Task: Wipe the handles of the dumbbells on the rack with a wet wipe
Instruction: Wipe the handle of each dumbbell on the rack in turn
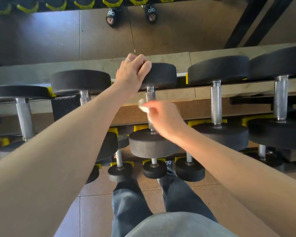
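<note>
A black dumbbell with a knurled steel handle (150,94) lies across the top rack rail at the centre. My left hand (132,72) grips the left edge of its far head (161,74), fingers curled over the top. My right hand (162,118) is blurred and pinches a crumpled white wet wipe (143,106) against the middle of the handle, hiding the handle's lower part. The near head (150,144) sits below my right wrist.
More black dumbbells lie on the same rail: two to the left (79,82), two larger ones to the right (215,103). Smaller dumbbells (154,168) sit on a lower tier with yellow cradles. A mirror behind the rack reflects sandalled feet. My legs stand on tiled floor below.
</note>
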